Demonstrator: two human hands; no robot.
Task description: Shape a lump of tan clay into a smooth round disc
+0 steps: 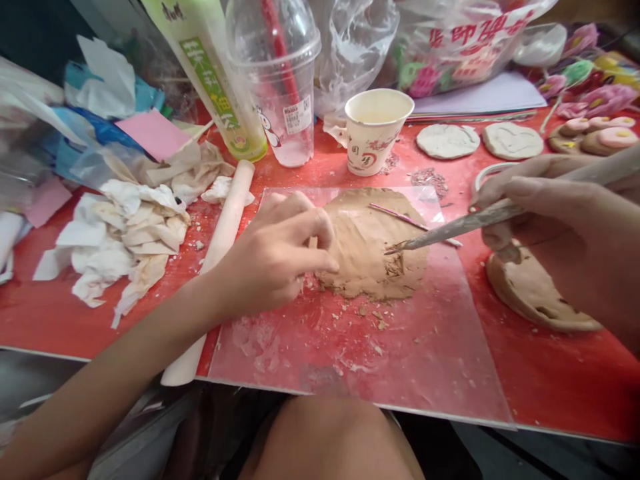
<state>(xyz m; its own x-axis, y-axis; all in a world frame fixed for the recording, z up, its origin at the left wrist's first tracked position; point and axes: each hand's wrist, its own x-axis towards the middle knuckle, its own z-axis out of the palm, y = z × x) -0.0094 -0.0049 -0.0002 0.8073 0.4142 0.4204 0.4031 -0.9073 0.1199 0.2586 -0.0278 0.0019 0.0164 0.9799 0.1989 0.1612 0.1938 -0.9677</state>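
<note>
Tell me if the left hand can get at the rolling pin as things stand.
Probably yes. The left hand rests on the clay slab and holds no tool, and the rolling pin lies right beside its wrist with nothing on top. The crumpled tissues sit on the pin's far side, out of the way.

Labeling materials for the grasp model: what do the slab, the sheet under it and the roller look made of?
Slab: soft brown clay, matte; it is scored and crumbling where the tool in the right hand meets it. Sheet: clear, glossy, probably plastic; the red table shows through. Roller: pale, smooth, matte, possibly wood.
</note>
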